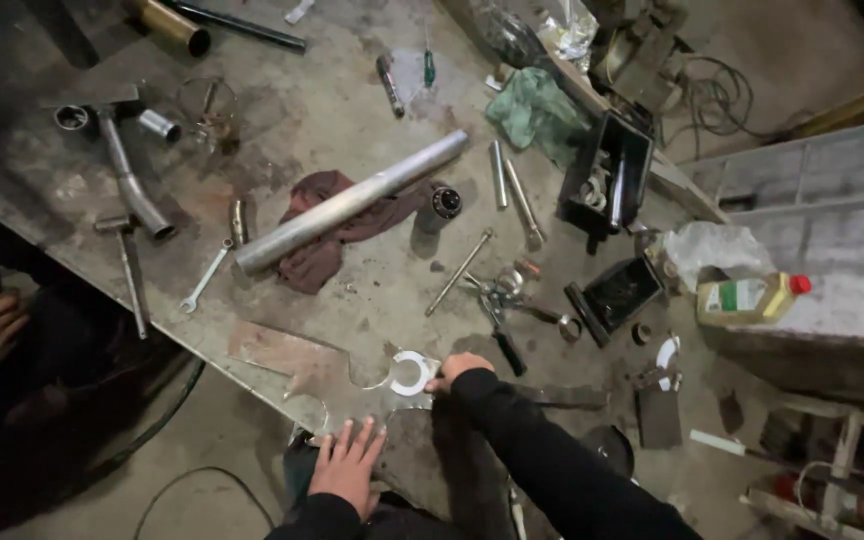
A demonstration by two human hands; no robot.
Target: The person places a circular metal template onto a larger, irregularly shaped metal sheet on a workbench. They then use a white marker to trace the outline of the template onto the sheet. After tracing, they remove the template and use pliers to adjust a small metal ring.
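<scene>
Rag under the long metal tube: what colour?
Dark reddish-brown, maroon-like. The rag lies under the tube; the head view shows it.

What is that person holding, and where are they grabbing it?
The right hand pinches the white half-ring by one end. The left hand lies flat on the metal table, holding nothing.

Dim, flat light; dark corners; wide-angle bending at edges; slightly soft.

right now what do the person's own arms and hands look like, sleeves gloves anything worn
Both arms wear long, dark, plain sleeves that reach the wrists. The left hand and right hand are bare: no gloves, and no rings or watch that can be made out. No markings show on the sleeves.
</scene>
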